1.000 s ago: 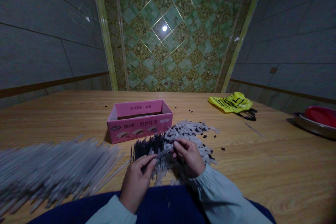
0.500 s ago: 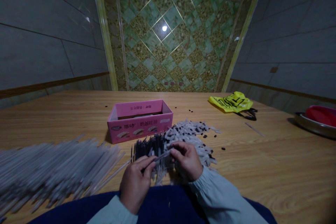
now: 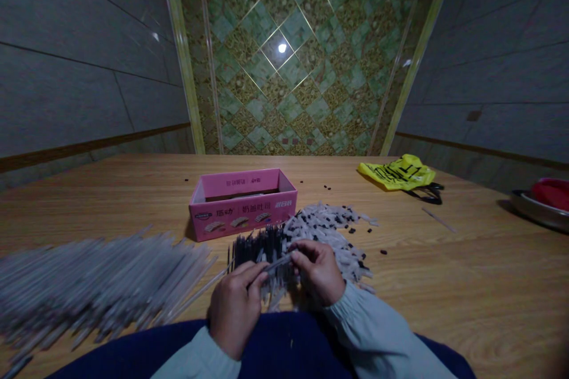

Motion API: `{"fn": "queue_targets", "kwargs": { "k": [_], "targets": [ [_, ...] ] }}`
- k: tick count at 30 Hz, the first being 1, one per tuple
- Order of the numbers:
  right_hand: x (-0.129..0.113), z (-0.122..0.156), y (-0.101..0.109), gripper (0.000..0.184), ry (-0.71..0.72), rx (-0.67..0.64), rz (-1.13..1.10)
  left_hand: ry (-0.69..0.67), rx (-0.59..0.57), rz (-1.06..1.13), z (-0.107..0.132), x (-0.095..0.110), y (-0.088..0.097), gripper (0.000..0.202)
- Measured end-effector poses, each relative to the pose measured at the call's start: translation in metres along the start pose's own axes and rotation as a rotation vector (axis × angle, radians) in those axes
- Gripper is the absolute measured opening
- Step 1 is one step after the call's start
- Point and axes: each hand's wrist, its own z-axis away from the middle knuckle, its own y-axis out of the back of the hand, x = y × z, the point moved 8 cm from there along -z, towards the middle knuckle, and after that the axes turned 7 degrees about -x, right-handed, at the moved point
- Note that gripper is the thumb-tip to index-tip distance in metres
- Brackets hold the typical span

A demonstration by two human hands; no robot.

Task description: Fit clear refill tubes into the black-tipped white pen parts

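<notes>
Between my two hands lies a thin greyish stick [image 3: 279, 262], held at a slant; its exact kind is too blurred to tell. My left hand [image 3: 236, 308] pinches its lower left end, and my right hand [image 3: 319, 272] has thumb and fingers closed on the other end. Just beyond and beneath them is a bunch of thin dark-ended sticks [image 3: 255, 244]. A pile of small whitish caps mixed with black bits [image 3: 326, 222] spreads behind and beside my right hand. To the left of my left hand lies a large heap of long translucent sticks [image 3: 102, 284].
A pink open-topped cardboard box [image 3: 243, 213] stands behind the dark-ended sticks. Further right on the wooden table [image 3: 444, 272] are a yellow bag [image 3: 398, 173] with black handles, a lone thin stick [image 3: 438, 220] and a metal tray [image 3: 537, 210] holding something red.
The view has turned slightly left, so everything sits a little further right in the picture. Both hands keep their grip on the stick, with hardly any visible movement between them.
</notes>
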Motion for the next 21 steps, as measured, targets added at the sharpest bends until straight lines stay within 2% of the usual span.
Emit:
{"fn": "queue_targets", "kwargs": {
  "k": [2, 4, 6, 9, 11, 13, 15, 18, 21],
  "targets": [
    [0.001, -0.001, 0.000, 0.020, -0.036, -0.007, -0.044, -0.016, -0.006, 0.017, -0.002, 0.000, 0.000, 0.026],
    [-0.003, -0.002, 0.008, 0.023, -0.043, 0.036, -0.050, -0.038, 0.040, 0.029, -0.005, 0.000, 0.007, 0.029],
    [-0.012, -0.004, 0.025, 0.027, -0.016, 0.141, -0.061, -0.030, 0.151, 0.018, -0.008, -0.005, 0.023, 0.034],
    [-0.029, -0.010, 0.053, 0.032, 0.066, 0.320, -0.119, 0.073, 0.301, -0.042, -0.012, -0.020, 0.047, 0.035],
    [-0.044, -0.023, 0.061, 0.032, 0.138, 0.356, -0.106, 0.111, 0.265, -0.172, -0.016, -0.025, 0.053, 0.030],
    [-0.062, -0.044, 0.057, 0.031, 0.215, 0.322, 0.065, 0.107, 0.160, -0.360, -0.019, -0.023, 0.051, 0.024],
    [-0.078, -0.069, 0.043, 0.031, 0.249, 0.277, 0.464, 0.110, 0.065, -0.526, -0.019, -0.021, 0.047, 0.022],
    [-0.085, -0.106, 0.023, 0.022, 0.226, 0.245, 0.672, 0.165, -0.007, -0.671, -0.016, -0.020, 0.044, 0.024],
    [-0.082, -0.133, -0.001, 0.020, 0.180, 0.205, 0.820, 0.229, -0.020, -0.724, -0.014, -0.022, 0.044, 0.026]
  ]
}}
